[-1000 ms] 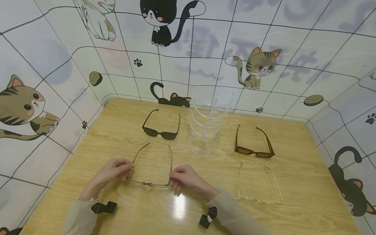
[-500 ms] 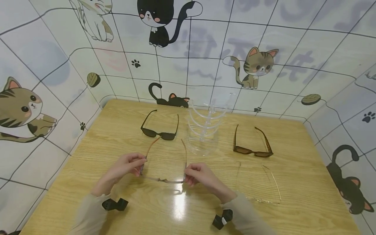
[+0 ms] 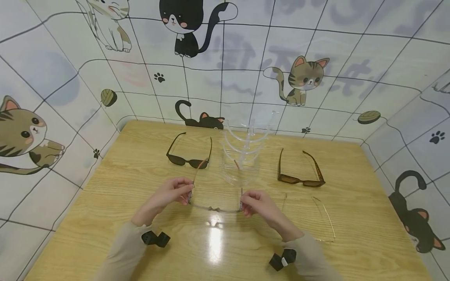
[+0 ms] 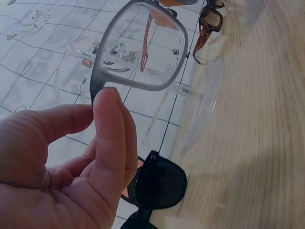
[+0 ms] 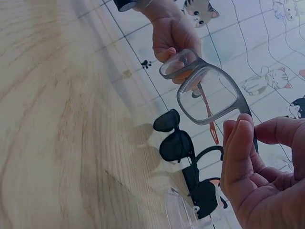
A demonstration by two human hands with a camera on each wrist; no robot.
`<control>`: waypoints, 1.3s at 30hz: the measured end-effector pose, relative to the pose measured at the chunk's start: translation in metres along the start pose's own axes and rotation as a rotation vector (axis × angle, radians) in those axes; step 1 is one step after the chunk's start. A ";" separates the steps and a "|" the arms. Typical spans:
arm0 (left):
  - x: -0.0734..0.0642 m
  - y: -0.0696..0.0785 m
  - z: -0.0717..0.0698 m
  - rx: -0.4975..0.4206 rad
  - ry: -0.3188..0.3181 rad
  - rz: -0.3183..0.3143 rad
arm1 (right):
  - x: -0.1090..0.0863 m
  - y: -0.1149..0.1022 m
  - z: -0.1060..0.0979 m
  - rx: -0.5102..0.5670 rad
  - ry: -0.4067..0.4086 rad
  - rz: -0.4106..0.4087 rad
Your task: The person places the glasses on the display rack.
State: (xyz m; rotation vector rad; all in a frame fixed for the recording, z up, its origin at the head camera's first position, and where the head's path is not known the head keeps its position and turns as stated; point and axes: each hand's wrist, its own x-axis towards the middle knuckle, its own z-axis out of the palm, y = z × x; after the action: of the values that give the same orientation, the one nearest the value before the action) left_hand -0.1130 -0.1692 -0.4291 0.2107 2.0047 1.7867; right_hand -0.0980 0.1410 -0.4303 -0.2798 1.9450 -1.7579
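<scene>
A pair of eyeglasses (image 3: 214, 209) with a translucent grey front and orange-brown temple tips is held between both hands, temples unfolded and pointing away. My left hand (image 3: 172, 193) pinches the left temple by its hinge, thumb against fingers. On the other side, my right hand (image 3: 260, 205) pinches the right temple near its hinge. The front appears raised, with its reflection on the tabletop below. One temple tip overlaps the black sunglasses (image 3: 177, 160) in the head view; the other overlaps the clear tiered display stand (image 3: 232, 180).
Brown tortoiseshell sunglasses (image 3: 299, 181) lie right of the stand, temples open. Nearer, thin gold-rimmed glasses (image 3: 330, 222) are partly hidden behind the right forearm. Cat-printed wall sheeting (image 3: 197, 86) borders the wooden table (image 3: 140, 156) at the back and sides.
Both hands have carried the grey eyeglasses to the right and slightly away, so the temple tips now overlap the black sunglasses and the stand. The other glasses have stayed put.
</scene>
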 end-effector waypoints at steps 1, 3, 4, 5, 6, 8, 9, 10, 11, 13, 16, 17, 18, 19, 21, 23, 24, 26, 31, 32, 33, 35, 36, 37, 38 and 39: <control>0.002 0.001 0.002 -0.001 -0.003 0.001 | -0.001 0.000 -0.003 -0.001 0.008 0.004; 0.007 0.003 0.006 -0.011 0.000 -0.005 | -0.002 0.000 -0.008 -0.002 0.026 0.007; 0.009 0.003 0.008 -0.015 0.001 -0.002 | -0.003 0.000 -0.010 -0.005 0.036 0.007; 0.012 0.004 0.010 -0.020 0.003 -0.002 | -0.003 0.000 -0.012 -0.008 0.045 0.006; 0.014 0.004 0.012 -0.025 0.002 -0.001 | -0.004 0.000 -0.014 -0.009 0.054 0.006; 0.018 0.005 0.015 -0.033 0.005 -0.002 | -0.005 0.001 -0.017 -0.022 0.074 0.004; 0.021 0.005 0.017 -0.033 0.007 -0.002 | -0.005 0.001 -0.019 -0.027 0.082 0.005; 0.022 0.005 0.018 -0.032 0.006 0.000 | -0.006 0.001 -0.021 -0.035 0.087 0.005; 0.024 0.005 0.019 -0.034 0.008 -0.006 | -0.006 0.002 -0.022 -0.039 0.094 0.010; 0.028 0.006 0.021 -0.035 0.013 -0.014 | -0.006 0.002 -0.026 -0.042 0.108 0.023; 0.034 0.007 0.025 -0.039 0.023 -0.023 | -0.004 0.002 -0.032 -0.041 0.119 0.036; 0.037 0.008 0.026 -0.040 0.027 -0.027 | -0.003 0.001 -0.034 -0.039 0.128 0.043; 0.039 0.009 0.027 -0.044 0.027 -0.026 | -0.002 0.000 -0.036 -0.041 0.135 0.045; 0.042 0.010 0.028 -0.048 0.030 -0.026 | 0.000 0.000 -0.038 -0.042 0.143 0.043; 0.047 0.012 0.031 -0.051 0.034 -0.021 | 0.003 -0.001 -0.043 -0.049 0.164 0.035; 0.053 0.014 0.032 -0.053 0.036 -0.017 | 0.008 -0.002 -0.049 -0.056 0.189 0.027; 0.055 0.014 0.033 -0.057 0.040 -0.018 | 0.010 -0.002 -0.051 -0.058 0.198 0.022; 0.061 0.016 0.034 -0.055 0.050 -0.014 | 0.015 -0.002 -0.057 -0.066 0.214 0.023; 0.076 0.019 0.035 -0.072 0.083 -0.016 | 0.026 -0.003 -0.069 -0.089 0.253 0.046; 0.079 0.019 0.036 -0.079 0.090 -0.016 | 0.028 -0.004 -0.071 -0.090 0.264 0.052; 0.083 0.020 0.036 -0.088 0.100 -0.024 | 0.030 -0.005 -0.072 -0.092 0.274 0.057; 0.088 0.023 0.037 -0.095 0.121 -0.029 | 0.034 -0.007 -0.075 -0.100 0.287 0.060; 0.091 0.024 0.037 -0.098 0.131 -0.037 | 0.037 -0.008 -0.077 -0.102 0.294 0.065; 0.093 0.025 0.037 -0.097 0.142 -0.042 | 0.039 -0.009 -0.078 -0.107 0.301 0.067; 0.096 0.026 0.037 -0.099 0.152 -0.050 | 0.041 -0.010 -0.079 -0.113 0.307 0.067; 0.098 0.026 0.037 -0.101 0.164 -0.053 | 0.043 -0.011 -0.080 -0.122 0.312 0.068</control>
State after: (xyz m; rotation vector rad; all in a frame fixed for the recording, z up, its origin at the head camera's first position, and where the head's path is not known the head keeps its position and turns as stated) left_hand -0.1894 -0.0921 -0.4282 -0.0211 2.0024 1.9205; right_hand -0.1758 0.1890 -0.4257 0.0229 2.2546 -1.7235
